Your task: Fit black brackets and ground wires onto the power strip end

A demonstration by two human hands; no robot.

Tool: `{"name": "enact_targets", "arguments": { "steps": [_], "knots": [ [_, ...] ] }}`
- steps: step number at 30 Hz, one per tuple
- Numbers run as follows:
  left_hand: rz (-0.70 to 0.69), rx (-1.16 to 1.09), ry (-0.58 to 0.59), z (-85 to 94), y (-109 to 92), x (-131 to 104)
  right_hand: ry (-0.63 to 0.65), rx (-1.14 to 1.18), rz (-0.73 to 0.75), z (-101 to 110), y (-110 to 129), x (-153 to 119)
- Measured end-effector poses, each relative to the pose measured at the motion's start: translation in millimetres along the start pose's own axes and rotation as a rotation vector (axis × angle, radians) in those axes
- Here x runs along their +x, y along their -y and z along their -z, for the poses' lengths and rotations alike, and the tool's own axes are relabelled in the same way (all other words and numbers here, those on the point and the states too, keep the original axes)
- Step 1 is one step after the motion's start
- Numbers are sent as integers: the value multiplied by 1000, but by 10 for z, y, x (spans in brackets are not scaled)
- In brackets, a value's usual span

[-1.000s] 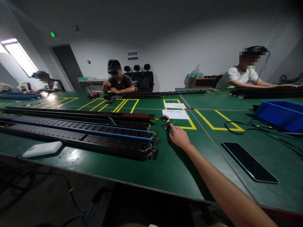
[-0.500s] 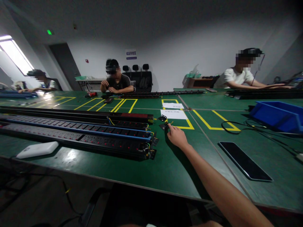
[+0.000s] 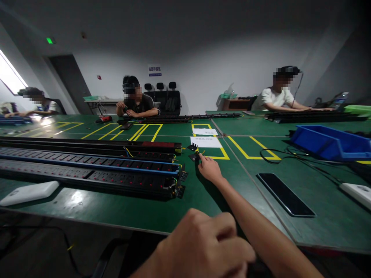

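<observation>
My right hand (image 3: pixel 210 169) reaches out over the green table, fingers curled and tips closed at a small black bracket (image 3: pixel 192 157). Yellow wire shows at those fingertips; the exact hold is partly hidden. Beside the bracket stands another black slotted plate (image 3: pixel 192 146). Large and close at the bottom, my left hand (image 3: pixel 199 247) is raised with its fingers curled in; whatever may be inside is hidden. Left of my right hand lie long black socket strips (image 3: pixel 121 179), one edged in blue, with red dots along them and loose wires and brackets at their ends.
A phone (image 3: pixel 285 194) lies to the right, near a blue bin (image 3: pixel 327 143) and black cables (image 3: pixel 269 154). White paper labels (image 3: pixel 205 141) lie beyond my right hand. A white device (image 3: pixel 30 193) sits at the front left. Several people work across the table (image 3: pixel 116 210).
My left hand has risen into view at the bottom. My right hand stays at the bracket. The whole scene has shifted slightly left as the camera turned.
</observation>
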State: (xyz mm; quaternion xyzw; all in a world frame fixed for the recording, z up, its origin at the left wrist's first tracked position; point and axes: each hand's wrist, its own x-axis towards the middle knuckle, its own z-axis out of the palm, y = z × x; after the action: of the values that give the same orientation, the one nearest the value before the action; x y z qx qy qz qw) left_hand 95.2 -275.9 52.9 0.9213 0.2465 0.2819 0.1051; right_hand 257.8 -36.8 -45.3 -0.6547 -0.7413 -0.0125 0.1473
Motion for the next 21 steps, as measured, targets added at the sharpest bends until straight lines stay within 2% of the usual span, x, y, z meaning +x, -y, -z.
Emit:
{"name": "enact_targets", "arguments": {
  "steps": [1, 3, 6, 9, 15, 21],
  "knots": [
    [3, -8, -53, 14, 141, 53, -6, 7, -2, 1, 1, 1],
    [99, 11, -124, 15, 401, 78, -16, 25, -7, 9, 7, 1],
    [265, 36, -115, -25, 689, -49, -21, 47, -22, 36, 21, 1],
    [358, 73, -125, -82, 874, -217, -15, 57, -39, 68, 37, -1],
    [443, 102, -129, -198, 1061, -352, 0, 49, -33, 94, 55, -5],
    [491, 188, -47, -257, 1048, -360, -21, 50, -27, 71, 44, 1]
  ]
}}
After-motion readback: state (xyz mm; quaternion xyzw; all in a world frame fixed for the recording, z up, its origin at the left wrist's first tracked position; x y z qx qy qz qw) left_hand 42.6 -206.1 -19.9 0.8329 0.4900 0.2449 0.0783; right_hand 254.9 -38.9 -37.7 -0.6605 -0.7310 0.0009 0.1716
